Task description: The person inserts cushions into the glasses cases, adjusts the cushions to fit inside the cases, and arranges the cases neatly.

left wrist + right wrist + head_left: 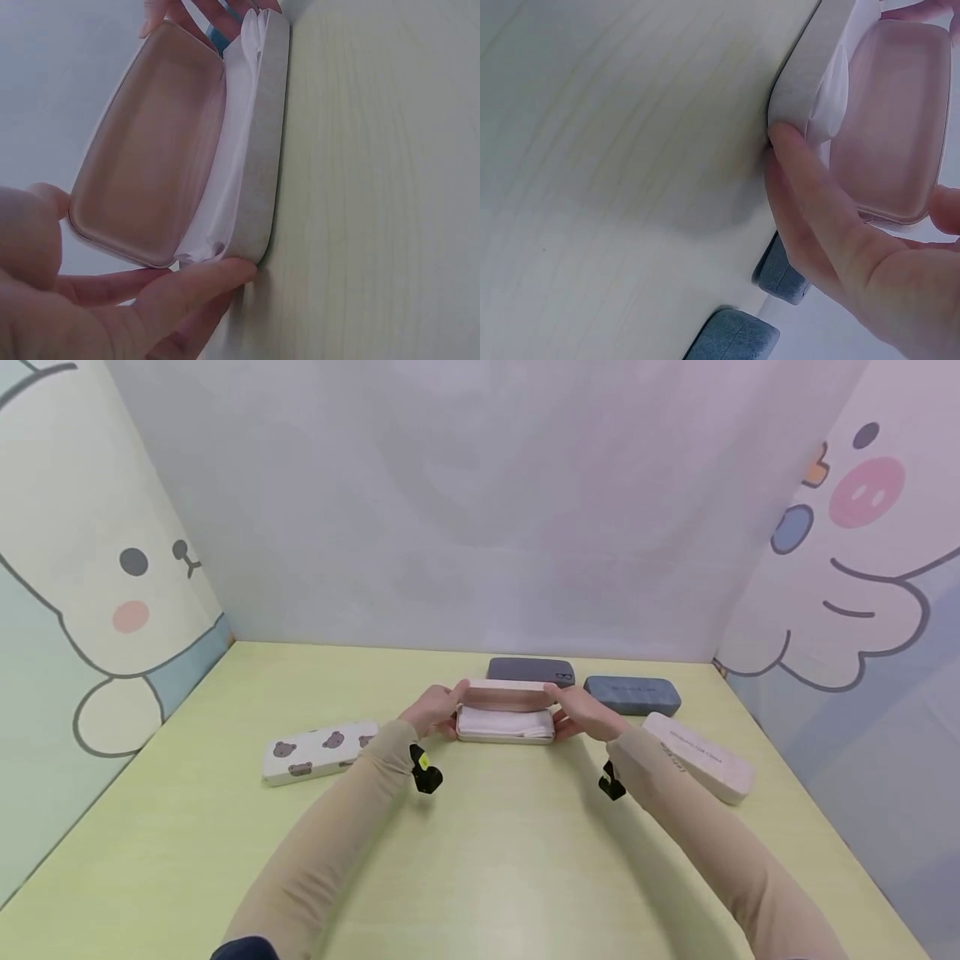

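Note:
A glasses case (pixel 469 736) stands with its lid (pixel 506 698) raised at the far middle of the table, its pinkish inside facing me. Folded white cloth (pixel 504 724) lies in the base. My left hand (pixel 433 710) holds the case's left end, thumb at the lid's edge and fingers along the base, as the left wrist view also shows. At the opposite end, my right hand (pixel 588 713) grips it the same way. In the right wrist view, fingertips (pixel 784 135) press the base's corner while the thumb (pixel 946 208) touches the lid's rim.
Behind the open case lies a dark grey glasses case (pixel 531 671), with a blue case (pixel 632 695) right of it. A pale pink case (pixel 701 756) lies near my right forearm. To the left is a white bear-print case (pixel 318 753). A curtain (pixel 480 527) hangs behind the table.

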Tool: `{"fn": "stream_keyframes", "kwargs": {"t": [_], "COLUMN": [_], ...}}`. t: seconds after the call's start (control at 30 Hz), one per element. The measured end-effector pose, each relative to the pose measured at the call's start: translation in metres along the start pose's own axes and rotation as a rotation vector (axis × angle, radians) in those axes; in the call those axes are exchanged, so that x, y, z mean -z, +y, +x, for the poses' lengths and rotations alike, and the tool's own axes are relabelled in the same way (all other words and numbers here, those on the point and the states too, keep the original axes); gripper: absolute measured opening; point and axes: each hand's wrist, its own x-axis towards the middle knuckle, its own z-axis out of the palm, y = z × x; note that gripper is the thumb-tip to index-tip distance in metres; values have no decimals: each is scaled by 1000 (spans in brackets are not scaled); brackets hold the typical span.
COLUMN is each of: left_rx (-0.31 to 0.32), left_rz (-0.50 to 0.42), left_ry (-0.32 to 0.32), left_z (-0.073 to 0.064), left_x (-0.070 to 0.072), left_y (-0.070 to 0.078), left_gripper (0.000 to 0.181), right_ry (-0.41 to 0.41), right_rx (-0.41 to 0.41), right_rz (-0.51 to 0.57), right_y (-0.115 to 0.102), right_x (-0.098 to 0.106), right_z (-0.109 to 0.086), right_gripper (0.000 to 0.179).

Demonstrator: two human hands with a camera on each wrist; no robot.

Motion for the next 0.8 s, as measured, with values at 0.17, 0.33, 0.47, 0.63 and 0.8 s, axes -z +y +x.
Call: {"fn": "stream_keyframes", "kwargs": {"t": [0.17,0.33,0.47,0.63,0.8], "left_rx": [-17,-33,-43,-37,-33], "left_rz": [39,22,-1,-28,-14], "left_ry": [-3,1,5,17,14], "left_z": [2,2,1,0,0], "left_x": [1,1,0,-1,-1], "left_y": [-2,-2,-2,-2,-2], "left_gripper": [63,59,57,57,56], "right_ry": [-33,-73,-70,-71,-67], "right_rx": [4,4,3,4,1], "right_rz": [-16,-9,2,0,9], "right_y": [0,1,0,-2,1], "right_x": [2,6,6,5,4], "right_z": [1,3,4,3,4], "right_gripper": [68,65,64,64,65]}}
